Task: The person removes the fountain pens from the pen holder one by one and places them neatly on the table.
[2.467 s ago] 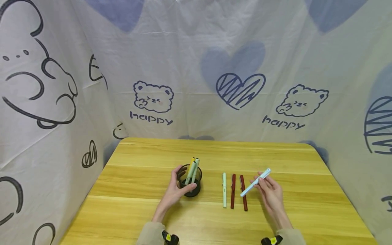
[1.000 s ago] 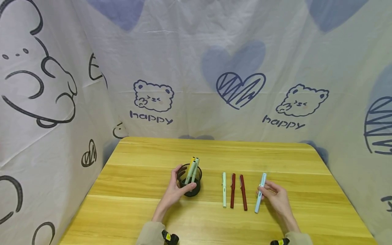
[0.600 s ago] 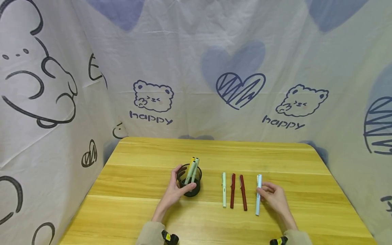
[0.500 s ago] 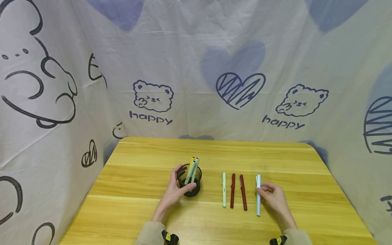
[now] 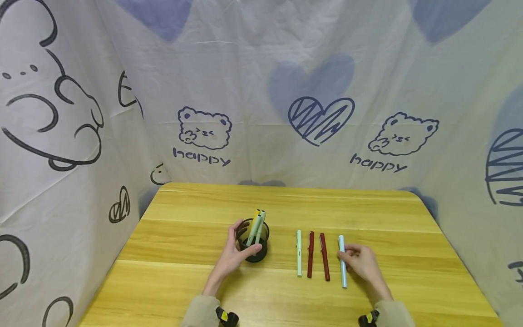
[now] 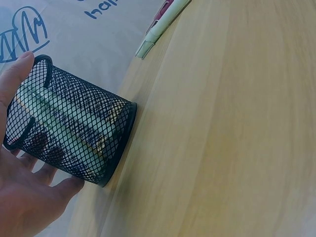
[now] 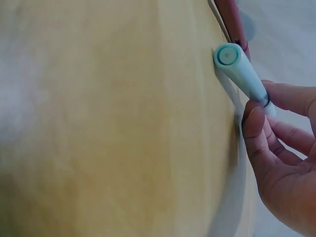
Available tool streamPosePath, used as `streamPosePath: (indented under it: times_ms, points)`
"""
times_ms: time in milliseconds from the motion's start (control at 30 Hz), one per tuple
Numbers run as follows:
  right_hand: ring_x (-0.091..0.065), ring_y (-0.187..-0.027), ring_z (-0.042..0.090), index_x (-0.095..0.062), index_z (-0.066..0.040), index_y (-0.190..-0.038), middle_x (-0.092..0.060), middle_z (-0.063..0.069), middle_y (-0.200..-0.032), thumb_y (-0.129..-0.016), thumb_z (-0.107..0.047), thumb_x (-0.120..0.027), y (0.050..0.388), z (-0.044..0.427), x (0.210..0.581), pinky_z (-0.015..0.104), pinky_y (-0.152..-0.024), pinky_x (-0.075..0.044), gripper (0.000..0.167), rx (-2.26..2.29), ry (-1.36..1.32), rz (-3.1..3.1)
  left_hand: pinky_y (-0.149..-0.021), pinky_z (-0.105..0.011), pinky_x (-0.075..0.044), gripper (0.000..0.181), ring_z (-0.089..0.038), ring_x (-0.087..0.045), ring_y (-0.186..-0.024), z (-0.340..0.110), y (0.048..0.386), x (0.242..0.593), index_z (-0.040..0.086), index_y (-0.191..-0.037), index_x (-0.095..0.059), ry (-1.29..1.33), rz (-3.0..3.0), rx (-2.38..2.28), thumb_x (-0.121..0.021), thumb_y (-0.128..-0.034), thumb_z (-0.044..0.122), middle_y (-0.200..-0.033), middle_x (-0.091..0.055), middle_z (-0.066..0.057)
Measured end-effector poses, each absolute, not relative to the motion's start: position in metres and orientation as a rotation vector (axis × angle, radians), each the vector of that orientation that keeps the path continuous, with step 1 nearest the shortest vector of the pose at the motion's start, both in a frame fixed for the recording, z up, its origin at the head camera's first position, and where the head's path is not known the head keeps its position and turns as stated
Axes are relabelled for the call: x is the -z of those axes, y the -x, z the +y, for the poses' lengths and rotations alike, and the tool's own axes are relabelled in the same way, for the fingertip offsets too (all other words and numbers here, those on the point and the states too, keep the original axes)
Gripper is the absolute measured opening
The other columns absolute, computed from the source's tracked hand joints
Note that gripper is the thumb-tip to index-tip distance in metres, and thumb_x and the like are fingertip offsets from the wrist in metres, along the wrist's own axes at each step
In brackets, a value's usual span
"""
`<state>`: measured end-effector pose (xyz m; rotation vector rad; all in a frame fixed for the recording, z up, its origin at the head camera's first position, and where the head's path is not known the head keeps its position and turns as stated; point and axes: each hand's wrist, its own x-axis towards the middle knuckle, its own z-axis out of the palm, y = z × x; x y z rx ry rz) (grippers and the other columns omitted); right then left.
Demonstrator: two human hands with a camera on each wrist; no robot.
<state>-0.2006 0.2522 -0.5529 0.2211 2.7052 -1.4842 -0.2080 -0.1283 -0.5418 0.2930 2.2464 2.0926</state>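
Note:
My left hand (image 5: 234, 255) grips a black mesh pen holder (image 6: 74, 118) by its side, thumb in front and fingers behind. Inside it lean a yellow pen (image 5: 253, 225) and two pale green pens (image 5: 256, 228). Between thumb and fingers, my right hand (image 5: 363, 262) pinches a light blue pen (image 5: 343, 268) near its upper half; the right wrist view shows the end of this pen (image 7: 242, 74) toward the camera. Left of it lie two dark red pens (image 5: 324, 258) and one pale green pen (image 5: 299, 254), side by side, roughly parallel.
The wooden table (image 5: 184, 218) has rounded far corners. A pale curtain (image 5: 253, 81) printed with hearts and bears hangs behind it and along both sides. Each wrist wears a black strap with a camera (image 5: 226, 316).
My right hand has turned the light blue pen from slanted to nearly lengthwise, lowered it beside the red pens and shifted it slightly left. The left hand and the pen holder stay put.

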Motion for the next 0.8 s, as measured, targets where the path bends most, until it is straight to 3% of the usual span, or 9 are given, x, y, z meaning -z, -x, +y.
streamPosePath:
  times_ms: [800]
  points:
    - [-0.054, -0.067, 0.013, -0.069, 0.009, -0.112, -0.066, 0.007, -0.081, -0.09, -0.012, -0.072, 0.2014, 0.2449, 0.55, 0.02, -0.054, -0.044, 0.031, 1.166, -0.046, 2.903, -0.123, -0.059, -0.024, 0.094, -0.034, -0.025, -0.153, -0.1285, 0.2066, 0.5419, 0.02, -0.157, -0.018, -0.295, 2.243, -2.096, -0.08, -0.0866, 0.019, -0.162, -0.031, -0.007]
